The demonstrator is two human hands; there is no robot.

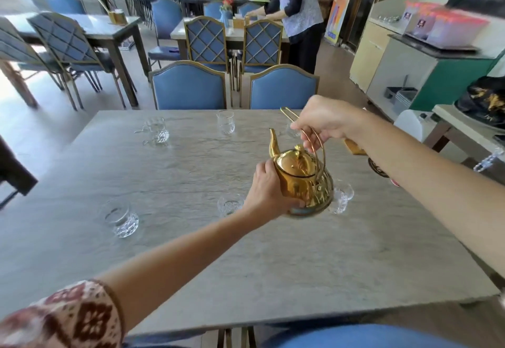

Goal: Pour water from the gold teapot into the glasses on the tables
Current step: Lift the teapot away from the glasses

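The gold teapot point(302, 180) hangs above the grey stone table point(191, 252), upright, with its spout pointing away from me. My right hand point(319, 126) grips its hoop handle from above. My left hand point(269, 191) cups the pot's left side and base. Several clear glasses stand on the table: one near left point(120, 217), one just left of my left hand point(228, 205), one behind the pot at the right point(341, 197), and two at the far side point(158, 131), point(225, 122). Another far glass point(292, 130) is partly hidden by my right hand.
Two blue chairs point(188, 87) stand at the table's far edge. A person point(299, 11) works at another table point(235, 37) behind them. A counter point(426, 57) lines the right side. A gold rack point(288, 113) and a dark object point(377, 167) sit at the table's right.
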